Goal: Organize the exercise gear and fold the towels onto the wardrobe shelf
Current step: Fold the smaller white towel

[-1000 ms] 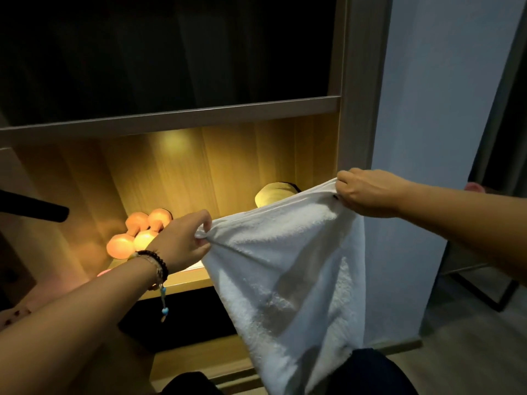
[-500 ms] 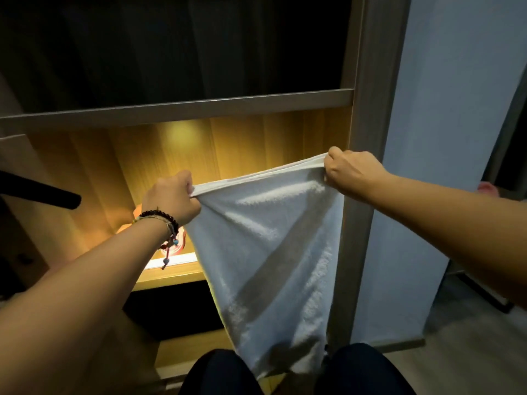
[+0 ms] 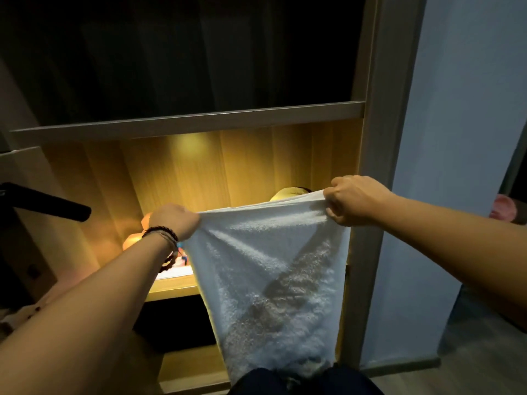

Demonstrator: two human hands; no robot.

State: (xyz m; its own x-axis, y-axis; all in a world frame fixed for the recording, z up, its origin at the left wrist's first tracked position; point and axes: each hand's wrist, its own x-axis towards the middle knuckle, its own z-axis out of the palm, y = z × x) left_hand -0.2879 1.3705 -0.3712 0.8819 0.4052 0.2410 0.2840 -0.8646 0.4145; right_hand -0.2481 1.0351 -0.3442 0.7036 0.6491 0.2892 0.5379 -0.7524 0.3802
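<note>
Warm light fills one wardrobe shelf [image 3: 174,289] while everything around it lies in dim shadow. Nearest, at six o'clock, dark-clad knees [image 3: 302,380] meet the hanging lower end of a white towel [image 3: 271,266], which drops from the centre of the view down in front of the wardrobe. Its top edge is stretched taut between both hands: the left hand [image 3: 176,220], with beaded bracelets [image 3: 162,235] at the wrist, pinches the corner at nine o'clock of the towel, and the right hand [image 3: 353,203] has its fingers curled round the corner at two o'clock. Both arms are held out straight.

Judging by this, the towel is spread open and not yet folded, so that fold and its placing on the shelf remain; no folded towel is visible there. Behind the left wrist, on the lit shelf, sit orange rounded objects [image 3: 137,240], probably dumbbells, mostly covered by the arm. A yellowish rounded thing [image 3: 288,192] peeks above the towel's edge at twelve o'clock; what it is I cannot tell. At nine o'clock a dark bar [image 3: 48,203] juts in, its left end cut off. The upper compartment [image 3: 199,52] is too dark to read.
</note>
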